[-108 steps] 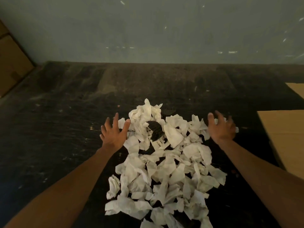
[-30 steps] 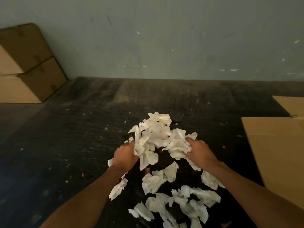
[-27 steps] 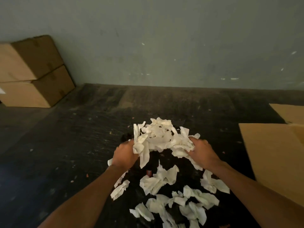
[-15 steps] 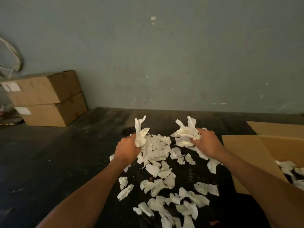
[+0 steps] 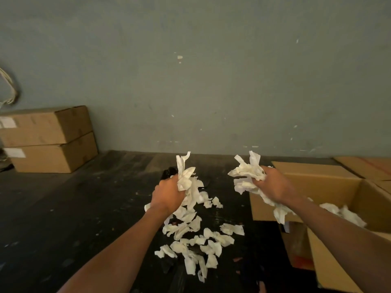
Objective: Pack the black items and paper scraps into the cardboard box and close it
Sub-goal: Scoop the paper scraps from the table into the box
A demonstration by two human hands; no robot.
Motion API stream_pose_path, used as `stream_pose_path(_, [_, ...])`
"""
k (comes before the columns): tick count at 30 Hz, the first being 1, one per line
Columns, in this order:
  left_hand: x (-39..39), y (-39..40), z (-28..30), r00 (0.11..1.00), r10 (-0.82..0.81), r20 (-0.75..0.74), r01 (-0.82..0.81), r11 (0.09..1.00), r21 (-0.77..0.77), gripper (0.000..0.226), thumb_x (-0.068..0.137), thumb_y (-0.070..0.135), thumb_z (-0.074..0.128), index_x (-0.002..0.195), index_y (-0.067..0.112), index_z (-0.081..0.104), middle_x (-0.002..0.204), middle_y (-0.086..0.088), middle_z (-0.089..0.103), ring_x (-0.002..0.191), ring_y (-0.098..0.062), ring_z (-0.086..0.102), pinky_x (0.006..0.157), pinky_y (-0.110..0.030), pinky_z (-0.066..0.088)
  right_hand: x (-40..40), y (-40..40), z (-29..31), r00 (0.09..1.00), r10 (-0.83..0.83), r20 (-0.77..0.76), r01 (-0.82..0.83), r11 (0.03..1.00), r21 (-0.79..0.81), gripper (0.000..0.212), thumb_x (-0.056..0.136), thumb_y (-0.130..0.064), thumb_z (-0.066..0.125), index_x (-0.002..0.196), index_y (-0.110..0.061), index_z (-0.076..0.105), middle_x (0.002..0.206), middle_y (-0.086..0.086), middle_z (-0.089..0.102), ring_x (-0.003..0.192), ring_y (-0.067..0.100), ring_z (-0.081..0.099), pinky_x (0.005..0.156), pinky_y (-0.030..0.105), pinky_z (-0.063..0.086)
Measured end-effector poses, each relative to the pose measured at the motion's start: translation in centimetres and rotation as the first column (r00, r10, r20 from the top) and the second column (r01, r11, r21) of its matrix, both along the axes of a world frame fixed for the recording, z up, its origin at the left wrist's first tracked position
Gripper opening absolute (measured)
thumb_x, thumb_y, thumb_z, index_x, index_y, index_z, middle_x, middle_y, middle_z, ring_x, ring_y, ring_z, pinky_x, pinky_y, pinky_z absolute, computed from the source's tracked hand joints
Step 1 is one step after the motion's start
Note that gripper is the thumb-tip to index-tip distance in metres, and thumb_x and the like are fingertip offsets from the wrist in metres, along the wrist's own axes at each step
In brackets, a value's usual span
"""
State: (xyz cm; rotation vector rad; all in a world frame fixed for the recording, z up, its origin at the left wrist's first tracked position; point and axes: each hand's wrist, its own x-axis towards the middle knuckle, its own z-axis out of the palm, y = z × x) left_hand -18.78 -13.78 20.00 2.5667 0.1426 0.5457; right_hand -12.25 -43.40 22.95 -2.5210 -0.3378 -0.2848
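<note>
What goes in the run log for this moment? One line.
left hand: grips paper scraps | right hand: grips scraps | cardboard box: open

Both bare forearms reach forward, raised. The left hand is a fist, knuckles up, its grip closed on a bunch of paper scraps. The right hand, further right, clutches another wad, wrist angled inward.

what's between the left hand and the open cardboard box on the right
In the head view, the right hand gripping a bunch of paper scraps, with bare dark floor below the gap between left hand and cardboard box.
</note>
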Motion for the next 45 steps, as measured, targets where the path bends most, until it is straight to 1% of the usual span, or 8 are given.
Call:
stream_pose_path(8, [2.2,-7.5,1.6,0.992,-0.117,0.036,0.116,0.993,0.028,0.035,0.095,0.033,0.058,0.126,0.018,0.057,0.109,-0.006,0.07,0.096,-0.025,0.068,0.084,-0.043,0.057,-0.8,-8.0,1.4,0.992,-0.096,0.086,0.096,0.995,-0.006,0.012,0.092,-0.028,0.06,0.083,-0.022,0.056,0.067,-0.009,0.054,0.061,0.009,0.051,0.05,0.018,0.029])
stream_pose_path(14, [6.9,-16.3,1.7,0.982,-0.184,0.046,0.183,0.983,0.026,0.034,0.095,0.036,0.059,0.123,0.018,0.058,0.106,-0.006,0.069,0.093,-0.024,0.068,0.083,-0.04,0.057,2.0,-15.8,1.5,0.99,-0.133,0.056,0.136,0.989,-0.062,0.016,0.094,-0.032,0.057,0.101,-0.018,0.063,0.085,-0.002,0.06,0.074,0.017,0.054,0.06,0.027,0.035])
stream_pose_path(19, [11.5,-26.0,0.6,0.973,-0.231,0.012,0.232,0.973,-0.019,0.029,0.095,0.039,0.057,0.116,0.02,0.061,0.104,-0.004,0.071,0.088,-0.02,0.069,0.081,-0.039,0.058,6.5,-23.6,0.5,0.99,-0.142,-0.001,0.142,0.987,-0.076,0.024,0.095,-0.032,0.057,0.105,-0.012,0.066,0.081,-0.004,0.063,0.068,0.009,0.057,0.057,0.022,0.038])
stream_pose_path(25, [16.6,-36.6,-1.8,0.952,-0.29,-0.096,0.29,0.957,-0.018,0.028,0.095,0.04,0.052,0.111,0.02,0.065,0.105,-0.006,0.071,0.094,-0.025,0.066,0.082,-0.036,0.054,12.0,-30.3,-2.8,0.987,-0.127,-0.095,0.11,0.981,-0.161,0.04,0.093,-0.035,0.059,0.127,-0.015,0.058,0.12,0.004,0.064,0.098,0.018,0.059,0.085,0.03,0.047])
stream_pose_path(31, [20.0,-42.4,-4.6,0.919,-0.302,-0.255,0.281,0.953,-0.116,0.035,0.094,0.044,0.045,0.115,0.022,0.064,0.112,-0.006,0.07,0.099,-0.028,0.064,0.088,-0.042,0.053,16.9,-34.3,-7.0,0.97,-0.038,-0.238,-0.003,0.986,-0.169,0.04,0.092,-0.045,0.056,0.123,-0.021,0.06,0.117,0.004,0.068,0.097,0.019,0.062,0.088,0.033,0.051])
stream_pose_path(36, [21.6,-44.1,-7.0,0.809,-0.408,-0.423,0.316,0.909,-0.273,0.062,0.085,0.066,0.048,0.141,0.039,0.04,0.141,0.004,0.054,0.124,-0.025,0.055,0.104,-0.042,0.044,18.6,-35.5,-8.3,0.919,0.082,-0.385,-0.087,0.996,0.005,0.06,0.086,-0.042,0.067,0.137,-0.02,0.047,0.139,0.003,0.054,0.124,0.021,0.051,0.099,0.027,0.039])
stream_pose_path(39, [22.9,-44.2,-8.5,0.719,-0.409,-0.562,0.355,0.911,-0.209,0.091,0.065,0.083,0.055,0.143,0.045,0.028,0.151,0.002,0.041,0.134,-0.026,0.043,0.109,-0.046,0.039,19.2,-36.1,-8.1,0.871,0.107,-0.479,-0.06,0.992,0.112,0.078,0.082,-0.04,0.072,0.147,-0.02,0.032,0.15,0.004,0.04,0.133,0.024,0.041,0.102,0.029,0.035])
stream_pose_path(45, [23.0,-43.9,-6.7,0.479,-0.396,-0.784,0.47,0.87,-0.153,0.102,0.075,0.078,0.057,0.154,0.04,0.006,0.164,0.006,0.005,0.151,-0.021,0.004,0.12,-0.039,0.016,19.4,-37.9,-6.2,0.65,0.315,-0.692,-0.106,0.939,0.328,0.091,0.072,-0.058,0.071,0.148,-0.039,0.025,0.154,-0.004,0.033,0.135,0.021,0.04,0.112,0.04,0.035])
